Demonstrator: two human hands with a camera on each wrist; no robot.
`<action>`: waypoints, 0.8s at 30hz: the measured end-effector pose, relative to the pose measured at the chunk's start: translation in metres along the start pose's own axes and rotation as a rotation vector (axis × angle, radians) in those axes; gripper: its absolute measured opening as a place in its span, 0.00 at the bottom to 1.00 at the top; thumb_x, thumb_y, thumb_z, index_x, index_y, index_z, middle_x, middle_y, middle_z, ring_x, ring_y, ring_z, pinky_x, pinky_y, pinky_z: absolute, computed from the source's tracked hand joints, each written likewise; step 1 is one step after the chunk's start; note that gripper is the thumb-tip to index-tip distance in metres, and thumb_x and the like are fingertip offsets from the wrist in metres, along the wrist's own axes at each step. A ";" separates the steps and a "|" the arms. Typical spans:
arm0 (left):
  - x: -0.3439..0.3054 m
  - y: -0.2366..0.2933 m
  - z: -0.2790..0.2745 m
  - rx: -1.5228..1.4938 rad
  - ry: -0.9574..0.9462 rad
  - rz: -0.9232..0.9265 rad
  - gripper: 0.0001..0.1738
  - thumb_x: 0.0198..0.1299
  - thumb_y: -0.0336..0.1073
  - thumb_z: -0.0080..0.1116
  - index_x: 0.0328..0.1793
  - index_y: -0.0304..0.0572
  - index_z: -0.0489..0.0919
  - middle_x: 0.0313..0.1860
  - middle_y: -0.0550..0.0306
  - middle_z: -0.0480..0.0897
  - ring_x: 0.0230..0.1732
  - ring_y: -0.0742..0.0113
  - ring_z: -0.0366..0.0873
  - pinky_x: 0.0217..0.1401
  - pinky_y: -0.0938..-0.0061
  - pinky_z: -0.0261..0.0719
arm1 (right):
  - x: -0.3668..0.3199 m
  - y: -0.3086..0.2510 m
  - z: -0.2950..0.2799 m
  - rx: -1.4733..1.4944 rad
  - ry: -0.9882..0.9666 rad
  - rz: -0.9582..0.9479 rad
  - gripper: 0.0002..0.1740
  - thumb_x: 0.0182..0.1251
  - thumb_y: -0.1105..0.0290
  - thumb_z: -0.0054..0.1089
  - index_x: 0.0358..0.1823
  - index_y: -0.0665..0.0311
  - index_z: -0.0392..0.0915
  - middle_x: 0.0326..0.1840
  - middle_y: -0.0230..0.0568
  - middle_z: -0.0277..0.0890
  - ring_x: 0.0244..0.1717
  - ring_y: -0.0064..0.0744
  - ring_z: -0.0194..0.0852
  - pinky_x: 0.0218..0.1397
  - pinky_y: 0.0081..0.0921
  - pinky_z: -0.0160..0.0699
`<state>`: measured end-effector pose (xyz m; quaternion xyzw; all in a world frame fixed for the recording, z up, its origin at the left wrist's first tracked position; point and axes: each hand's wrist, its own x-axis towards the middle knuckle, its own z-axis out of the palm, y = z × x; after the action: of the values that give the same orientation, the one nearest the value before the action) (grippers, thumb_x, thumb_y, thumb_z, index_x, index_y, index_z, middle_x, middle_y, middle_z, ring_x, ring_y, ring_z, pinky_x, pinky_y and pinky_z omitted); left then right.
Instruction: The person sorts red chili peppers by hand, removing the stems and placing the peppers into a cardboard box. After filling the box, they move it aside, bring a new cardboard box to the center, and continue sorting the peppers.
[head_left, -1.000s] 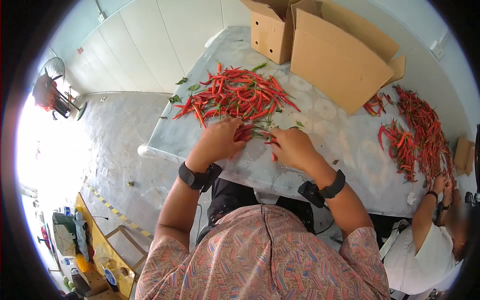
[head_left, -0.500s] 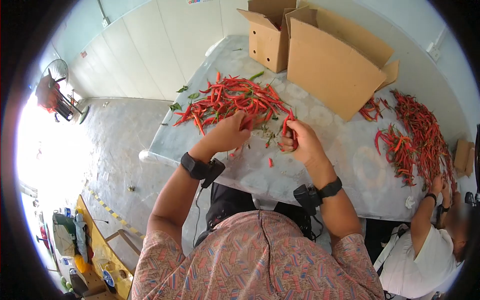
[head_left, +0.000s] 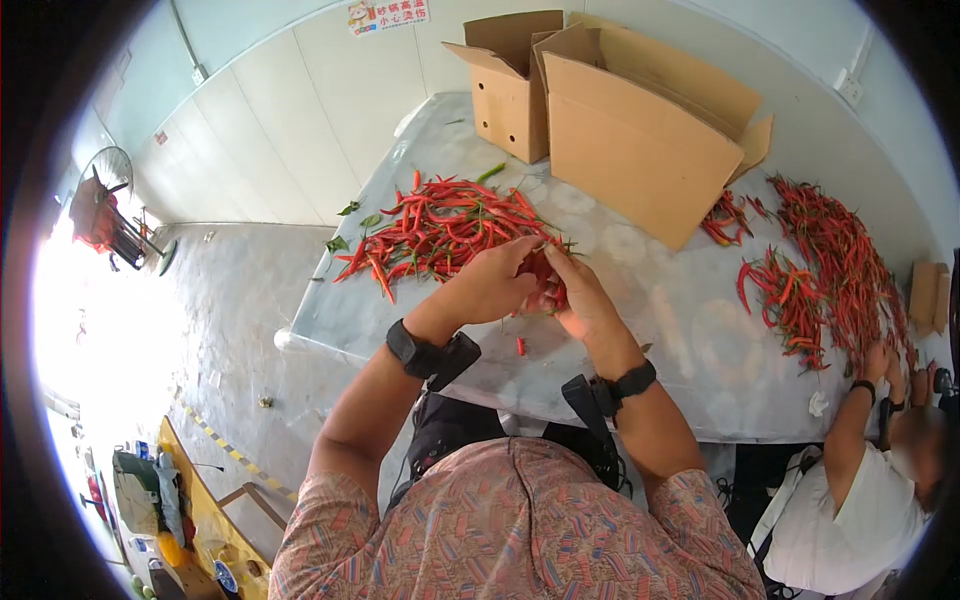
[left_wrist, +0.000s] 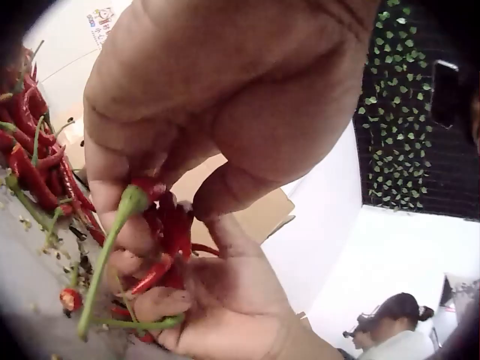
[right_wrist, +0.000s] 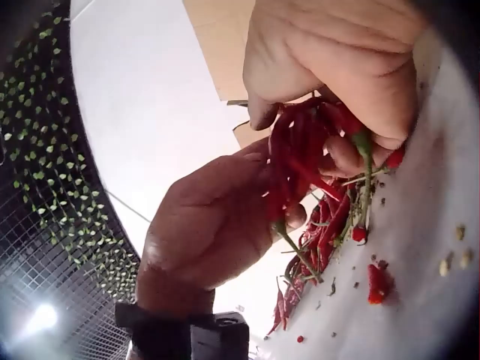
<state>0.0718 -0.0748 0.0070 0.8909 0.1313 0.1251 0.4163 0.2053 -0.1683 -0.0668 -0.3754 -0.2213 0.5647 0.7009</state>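
Observation:
My left hand [head_left: 490,284] and right hand [head_left: 588,302] meet over the table, just in front of a loose heap of red chili peppers [head_left: 440,225]. Between them they grip a small bunch of red chili peppers [right_wrist: 294,154], some with green stems sticking out. The right wrist view shows the bunch running from the curled right fingers across to the left hand. In the left wrist view the left thumb and fingers pinch the bunch, with a long green stem [left_wrist: 109,259] hanging below. A broken red chili piece [head_left: 521,346] lies on the table beneath the hands.
Two cardboard boxes, a small one [head_left: 508,110] and a large one [head_left: 640,150], stand at the back of the table. More chili peppers [head_left: 845,265] are heaped at the right, where another person [head_left: 845,500] works. Seeds and scraps lie near the hands.
The hands were together, then moved apart with chili peppers in each, and now meet again around one bunch. The head view has tilted up, showing more of the wall.

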 end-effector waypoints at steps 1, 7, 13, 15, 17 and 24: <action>0.000 0.004 -0.001 0.046 0.009 0.045 0.26 0.51 0.27 0.47 0.59 0.31 0.66 0.44 0.42 0.77 0.46 0.62 0.76 0.50 0.71 0.73 | 0.001 0.001 0.001 0.001 0.046 -0.042 0.12 0.67 0.59 0.50 0.43 0.58 0.73 0.34 0.34 0.77 0.37 0.27 0.77 0.36 0.27 0.77; 0.016 0.000 0.002 -0.038 0.040 0.014 0.21 0.49 0.23 0.47 0.53 0.31 0.73 0.36 0.47 0.80 0.40 0.65 0.79 0.43 0.73 0.76 | -0.011 -0.011 0.009 0.132 0.031 -0.057 0.11 0.63 0.69 0.54 0.44 0.67 0.73 0.37 0.39 0.76 0.38 0.27 0.76 0.40 0.27 0.79; 0.030 -0.008 0.002 0.098 0.144 0.031 0.18 0.50 0.27 0.53 0.49 0.33 0.76 0.32 0.46 0.81 0.35 0.64 0.80 0.38 0.72 0.76 | -0.011 -0.012 0.015 0.127 0.044 -0.066 0.11 0.60 0.70 0.57 0.42 0.68 0.73 0.36 0.41 0.77 0.35 0.28 0.77 0.37 0.26 0.78; 0.036 -0.009 -0.002 0.204 0.150 0.116 0.19 0.50 0.29 0.54 0.50 0.34 0.76 0.32 0.45 0.80 0.34 0.63 0.80 0.37 0.71 0.76 | -0.010 -0.010 0.008 0.074 0.091 -0.070 0.10 0.59 0.71 0.58 0.40 0.68 0.74 0.34 0.40 0.77 0.33 0.29 0.76 0.35 0.26 0.78; 0.043 -0.005 -0.012 0.219 0.169 0.092 0.21 0.47 0.34 0.54 0.49 0.35 0.76 0.28 0.45 0.81 0.32 0.54 0.81 0.38 0.67 0.77 | -0.010 -0.011 0.000 0.020 0.139 -0.076 0.10 0.58 0.71 0.59 0.39 0.68 0.74 0.32 0.40 0.77 0.32 0.29 0.76 0.34 0.25 0.77; 0.101 -0.075 -0.028 0.570 0.191 0.150 0.21 0.50 0.36 0.55 0.51 0.38 0.75 0.48 0.41 0.76 0.49 0.47 0.74 0.51 0.61 0.72 | -0.002 -0.014 -0.014 0.161 0.354 -0.222 0.09 0.56 0.72 0.59 0.37 0.67 0.74 0.28 0.39 0.74 0.28 0.31 0.74 0.29 0.28 0.75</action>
<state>0.1472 0.0255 -0.0226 0.9633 0.1336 0.1967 0.1250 0.2240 -0.1751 -0.0647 -0.3848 -0.0893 0.4252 0.8144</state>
